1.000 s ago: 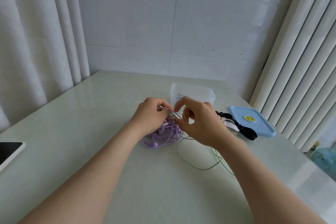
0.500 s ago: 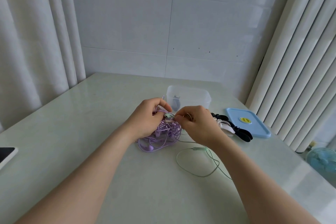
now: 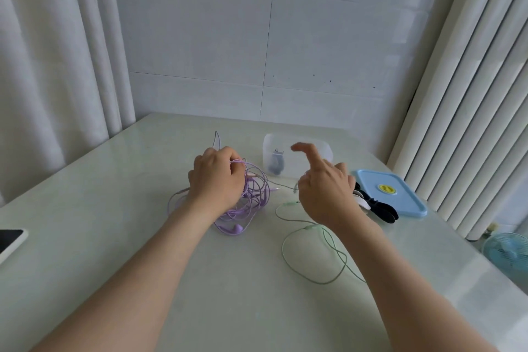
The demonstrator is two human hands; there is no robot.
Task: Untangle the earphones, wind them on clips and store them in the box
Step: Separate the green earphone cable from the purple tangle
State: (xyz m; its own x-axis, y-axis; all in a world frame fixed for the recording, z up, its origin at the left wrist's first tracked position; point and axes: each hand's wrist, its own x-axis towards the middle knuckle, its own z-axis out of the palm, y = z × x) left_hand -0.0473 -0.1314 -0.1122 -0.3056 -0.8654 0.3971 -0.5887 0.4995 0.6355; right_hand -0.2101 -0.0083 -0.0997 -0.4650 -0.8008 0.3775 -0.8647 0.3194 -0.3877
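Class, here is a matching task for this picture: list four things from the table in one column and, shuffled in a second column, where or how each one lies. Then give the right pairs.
1. purple earphones
2. green earphones
3. clear box
4. blue lid

A. flat, beside the clips
B. bunched in the grip of the left hand
C. farthest back, open, no lid on
D. lying in loose loops on the table

Pairs: 1-B, 2-D, 3-C, 4-A.
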